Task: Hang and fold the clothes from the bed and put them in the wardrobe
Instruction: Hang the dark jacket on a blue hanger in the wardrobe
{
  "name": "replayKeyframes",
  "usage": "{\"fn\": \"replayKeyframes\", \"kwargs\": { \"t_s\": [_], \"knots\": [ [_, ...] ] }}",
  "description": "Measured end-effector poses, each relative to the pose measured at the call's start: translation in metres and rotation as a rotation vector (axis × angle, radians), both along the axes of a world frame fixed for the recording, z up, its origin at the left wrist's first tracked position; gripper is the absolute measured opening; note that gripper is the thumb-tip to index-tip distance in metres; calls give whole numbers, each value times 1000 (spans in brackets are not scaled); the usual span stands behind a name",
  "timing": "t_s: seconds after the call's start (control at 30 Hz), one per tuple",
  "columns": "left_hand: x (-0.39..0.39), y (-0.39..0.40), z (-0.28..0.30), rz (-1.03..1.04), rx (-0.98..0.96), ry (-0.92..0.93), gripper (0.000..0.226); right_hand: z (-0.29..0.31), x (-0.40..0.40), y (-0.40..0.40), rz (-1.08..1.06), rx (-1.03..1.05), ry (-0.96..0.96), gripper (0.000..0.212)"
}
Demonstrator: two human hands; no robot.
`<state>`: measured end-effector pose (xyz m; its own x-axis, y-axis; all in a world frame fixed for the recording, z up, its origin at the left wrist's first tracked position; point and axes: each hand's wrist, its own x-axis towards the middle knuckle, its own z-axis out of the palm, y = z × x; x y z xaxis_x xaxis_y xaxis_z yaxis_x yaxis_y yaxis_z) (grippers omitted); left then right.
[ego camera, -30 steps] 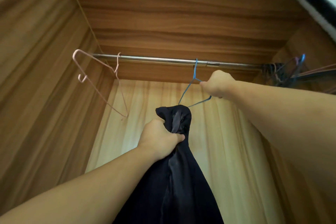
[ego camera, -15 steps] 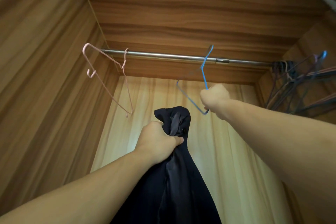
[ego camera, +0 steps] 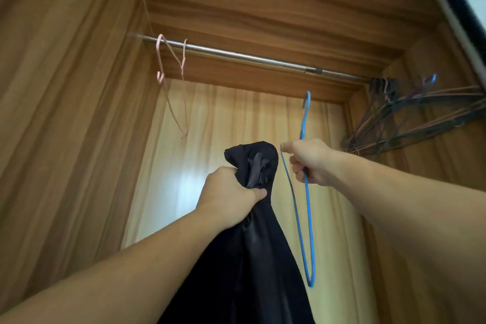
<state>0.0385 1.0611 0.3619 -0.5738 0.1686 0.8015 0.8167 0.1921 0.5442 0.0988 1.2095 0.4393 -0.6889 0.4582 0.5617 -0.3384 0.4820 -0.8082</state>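
I look up into a wooden wardrobe (ego camera: 263, 2) with a metal rail (ego camera: 236, 55) across its top. My left hand (ego camera: 231, 192) grips the bunched top of a black satin garment (ego camera: 252, 258), which hangs down from my fist. My right hand (ego camera: 309, 160) holds a blue wire hanger (ego camera: 308, 218) below the rail, turned edge-on, its hook pointing up and clear of the rail. The hanger hangs just right of the garment, apart from it.
A pink wire hanger (ego camera: 173, 79) hangs at the rail's left end. Several dark hangers (ego camera: 402, 118) are bunched at the right end. A pale curtain-like backing (ego camera: 210, 139) fills the wardrobe's rear. Wood side panels close in left and right.
My right hand has lifted the blue hanger off the rail and lowered it beside the garment. My left hand keeps its grip on the black garment.
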Motion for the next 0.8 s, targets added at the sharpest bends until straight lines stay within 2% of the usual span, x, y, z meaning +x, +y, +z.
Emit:
{"fn": "replayKeyframes", "kwargs": {
  "t_s": [0.17, 0.3, 0.43, 0.53, 0.67, 0.8],
  "knots": [
    [17, -12, -29, -78, -74, -30, 15, -26, 26, -18, -19, 36, -153, 25],
    [38, -24, -45, -85, -137, -13, 15, -51, 57, -40, 48, 63, -188, 44],
    [76, -37, -42, -72, -177, 31, 17, -60, 102, -61, 34, 203, -241, 53],
    [116, -40, -43, -87, -198, 34, 17, -63, 147, -66, 30, 248, -257, 53],
    [180, -36, -64, -137, -295, 22, 29, -87, 208, -60, 35, 238, -238, 43],
    [241, -31, -95, -190, -383, -61, 29, -130, 261, -34, 44, 93, -200, 35]
  ]
}}
